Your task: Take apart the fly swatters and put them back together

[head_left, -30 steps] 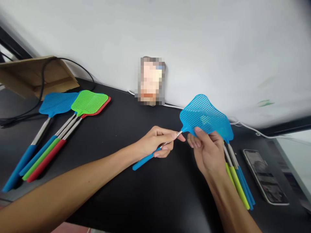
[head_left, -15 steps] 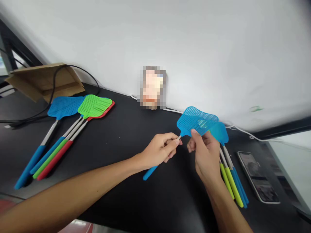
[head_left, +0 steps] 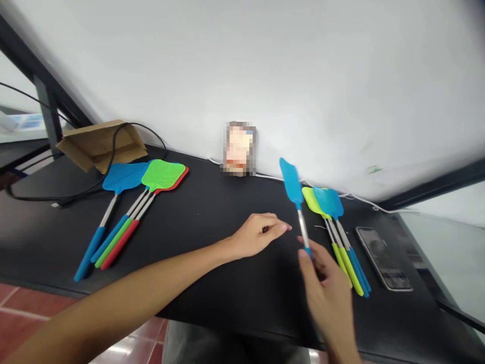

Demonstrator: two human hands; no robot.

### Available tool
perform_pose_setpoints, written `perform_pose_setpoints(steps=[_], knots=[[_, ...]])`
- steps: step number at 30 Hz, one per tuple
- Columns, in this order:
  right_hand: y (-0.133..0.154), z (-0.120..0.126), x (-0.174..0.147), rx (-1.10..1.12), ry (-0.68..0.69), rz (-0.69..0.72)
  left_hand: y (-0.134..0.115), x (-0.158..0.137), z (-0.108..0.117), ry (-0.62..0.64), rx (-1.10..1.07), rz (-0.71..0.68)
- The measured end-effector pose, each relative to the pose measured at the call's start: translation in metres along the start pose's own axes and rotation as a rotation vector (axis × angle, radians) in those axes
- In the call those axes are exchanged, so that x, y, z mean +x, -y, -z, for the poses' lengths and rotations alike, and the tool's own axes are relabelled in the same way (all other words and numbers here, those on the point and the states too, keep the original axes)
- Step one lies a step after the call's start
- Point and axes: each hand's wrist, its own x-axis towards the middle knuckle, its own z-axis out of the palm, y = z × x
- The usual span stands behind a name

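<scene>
A blue fly swatter (head_left: 292, 184) is raised in my right hand (head_left: 326, 283), gripped near the top of its blue handle, its mesh head up and turned nearly edge-on. My left hand (head_left: 261, 234) hovers over the table just to the left of it, holding nothing, fingers loosely bent and the thumb a little apart from the index finger. Beside my right hand lies a group of yellow-green swatters (head_left: 313, 202) and blue swatters (head_left: 329, 202), heads overlapping. Another group at the left has a blue swatter (head_left: 125, 177), a green swatter (head_left: 163, 174) and a red swatter (head_left: 120, 243).
A phone (head_left: 382, 258) lies at the right of the black table (head_left: 223, 288). An opened cardboard box (head_left: 104, 144) and a black cable (head_left: 113, 146) sit at the back left. A blurred-out object (head_left: 238, 149) leans on the white wall (head_left: 242, 65), near a white cord (head_left: 270, 176).
My left hand has let go of the blue swatter's shaft. My right hand has gone from the swatter's head to its handle, and the swatter now stands more upright. The view has shifted.
</scene>
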Motion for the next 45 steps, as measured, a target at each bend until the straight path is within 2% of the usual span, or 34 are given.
perform_pose_setpoints(steps=[3,5,8,11,13,15,16,20,23,24,27,29,33,36,40,43,45], knots=[[-0.028,0.041,0.016,-0.542,-0.145,0.001,-0.002,-0.005,-0.003,0.028,0.15,-0.101],[-0.046,0.06,0.03,-0.728,-0.168,0.012,-0.003,-0.004,-0.004,0.027,0.212,-0.151],[-0.064,0.071,0.047,-0.855,-0.175,0.096,-0.01,-0.001,-0.004,0.002,0.306,-0.209],[-0.075,0.068,0.056,-0.939,-0.146,0.165,-0.026,-0.007,0.0,0.005,0.456,-0.263],[-0.08,0.064,0.057,-0.985,-0.103,0.165,-0.04,-0.024,0.005,-0.001,0.592,-0.262],[-0.083,0.063,0.055,-1.012,-0.09,0.175,-0.052,-0.054,0.015,-0.054,0.752,-0.233],[-0.083,0.063,0.054,-1.01,-0.107,0.197,-0.056,-0.072,0.021,-0.108,0.823,-0.216],[-0.067,0.063,0.054,-0.884,-0.237,0.344,-0.061,-0.145,0.063,-0.486,1.08,-0.069],[-0.038,0.051,0.065,-0.723,-0.23,0.485,-0.059,-0.176,0.099,-0.607,1.389,0.185],[-0.028,0.043,0.071,-0.671,-0.203,0.539,-0.059,-0.18,0.108,-0.599,1.487,0.292],[-0.003,0.008,0.089,-0.504,-0.072,0.668,-0.058,-0.181,0.127,-0.466,1.671,0.551],[0.004,-0.02,0.099,-0.401,0.043,0.711,-0.056,-0.176,0.131,-0.413,1.712,0.645],[-0.004,-0.058,0.103,-0.307,0.206,0.744,-0.052,-0.169,0.133,-0.444,1.687,0.743],[-0.014,-0.061,0.1,-0.275,0.246,0.728,-0.053,-0.168,0.133,-0.406,1.732,0.776],[-0.02,-0.051,0.1,-0.231,0.262,0.675,-0.058,-0.169,0.129,-0.338,1.785,0.723],[-0.02,-0.048,0.103,-0.205,0.266,0.653,-0.059,-0.17,0.121,-0.415,1.721,0.656],[-0.02,-0.048,0.103,-0.193,0.276,0.65,-0.058,-0.171,0.114,-0.499,1.609,0.668]])
